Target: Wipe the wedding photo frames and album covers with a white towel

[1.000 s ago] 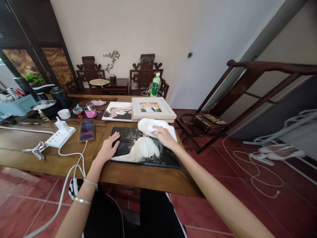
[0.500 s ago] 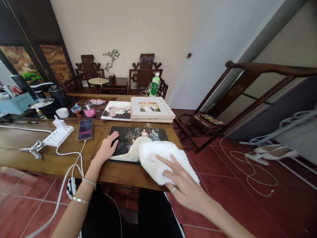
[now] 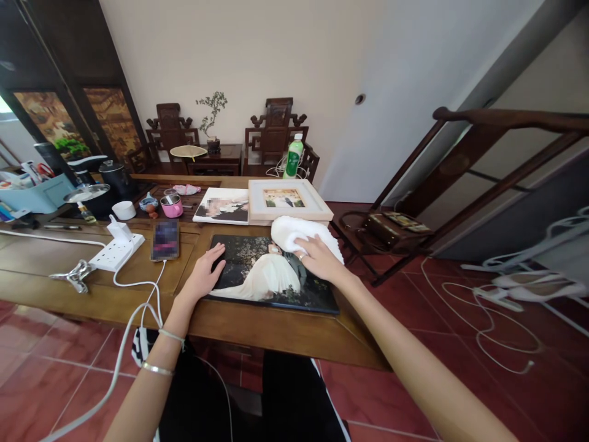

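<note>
A large dark photo print (image 3: 257,270) with a white dress in it lies flat on the wooden table (image 3: 257,325). My left hand (image 3: 204,276) rests flat on the print's left edge, fingers spread. My right hand (image 3: 319,258) presses a white cloth (image 3: 299,233) onto the print's far right corner, its fingers laid over the cloth.
Behind the print lie a framed photo (image 3: 285,199) and another print (image 3: 221,205). A phone (image 3: 164,239), a white power strip (image 3: 117,252) with cables, a pink cup (image 3: 171,205) and kitchenware lie to the left. A green bottle (image 3: 293,156) stands behind; a wooden chair (image 3: 414,209) stands right.
My right hand drew the cloth down to the print's near right edge, then swept it back up to the far right corner. My left hand stayed on the left edge.
</note>
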Available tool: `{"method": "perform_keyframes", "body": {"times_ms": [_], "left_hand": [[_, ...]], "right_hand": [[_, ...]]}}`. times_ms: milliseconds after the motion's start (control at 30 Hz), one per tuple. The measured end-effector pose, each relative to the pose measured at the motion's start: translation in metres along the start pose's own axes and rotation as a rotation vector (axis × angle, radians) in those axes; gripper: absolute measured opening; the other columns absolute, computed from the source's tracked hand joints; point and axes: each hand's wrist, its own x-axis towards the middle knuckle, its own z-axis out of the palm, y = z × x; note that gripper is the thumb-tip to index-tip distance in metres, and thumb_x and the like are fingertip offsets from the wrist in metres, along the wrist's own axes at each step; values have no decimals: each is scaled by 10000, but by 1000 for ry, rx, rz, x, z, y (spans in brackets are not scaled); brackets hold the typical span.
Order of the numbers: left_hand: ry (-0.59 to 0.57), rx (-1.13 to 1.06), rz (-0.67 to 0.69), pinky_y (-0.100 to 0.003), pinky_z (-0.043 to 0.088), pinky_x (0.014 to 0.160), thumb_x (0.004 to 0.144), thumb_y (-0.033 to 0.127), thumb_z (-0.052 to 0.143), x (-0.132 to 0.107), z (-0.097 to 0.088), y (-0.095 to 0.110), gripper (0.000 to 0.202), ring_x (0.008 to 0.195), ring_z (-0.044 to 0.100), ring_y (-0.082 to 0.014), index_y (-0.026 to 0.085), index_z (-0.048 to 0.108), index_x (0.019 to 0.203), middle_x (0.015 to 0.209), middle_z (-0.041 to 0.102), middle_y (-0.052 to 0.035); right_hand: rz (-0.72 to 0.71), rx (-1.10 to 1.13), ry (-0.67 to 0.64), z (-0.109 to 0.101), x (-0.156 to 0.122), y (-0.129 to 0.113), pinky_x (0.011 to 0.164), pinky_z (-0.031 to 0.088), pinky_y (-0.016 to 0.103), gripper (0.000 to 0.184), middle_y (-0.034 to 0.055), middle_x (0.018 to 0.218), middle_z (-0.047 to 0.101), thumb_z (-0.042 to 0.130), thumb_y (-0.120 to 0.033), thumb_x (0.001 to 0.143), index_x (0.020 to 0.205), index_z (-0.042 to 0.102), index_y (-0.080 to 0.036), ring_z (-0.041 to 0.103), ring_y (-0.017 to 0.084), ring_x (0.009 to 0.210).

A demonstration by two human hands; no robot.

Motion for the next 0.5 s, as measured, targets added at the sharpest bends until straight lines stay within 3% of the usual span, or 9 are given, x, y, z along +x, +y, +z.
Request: {"method": "perform_keyframes", "body": {"times_ms": [167, 300, 400, 500], "left_hand": [[-34, 27, -6, -428, 290, 1140, 925, 325, 395, 1, 0, 1, 482, 1349, 404, -248, 109, 488, 1346, 1460, 422, -147], [-57, 46, -13, -450, 269, 1145, 926, 315, 380, 1, 1, 1, 478, 1369, 369, -258, 127, 480, 1354, 1477, 399, -135], [-64, 53, -12, -458, 255, 1148, 926, 311, 367, 1, 2, 0, 480, 1381, 347, -261, 123, 479, 1353, 1477, 397, -140], [-77, 55, -19, -463, 245, 1148, 928, 316, 358, 1, 2, 0, 489, 1385, 339, -264, 100, 479, 1349, 1478, 389, -157]], "right_hand": [[-138, -13, 0, 2, -73, -32, 1113, 149, 609, 191, 201, 1443, 418, 408, -128, 823, 858, 593, -163, 277, 295, 1394], [-283, 19, -63, -11, -130, -70, 1125, 125, 620, 182, 164, 1462, 407, 432, -61, 743, 760, 561, -188, 222, 280, 1416], [-355, 50, -143, -20, -144, -85, 1128, 136, 617, 181, 134, 1457, 423, 450, -52, 700, 734, 551, -199, 234, 277, 1413], [-306, 59, -130, -20, -127, -76, 1126, 170, 599, 190, 163, 1456, 416, 442, -64, 734, 772, 580, -190, 315, 271, 1380]]}}
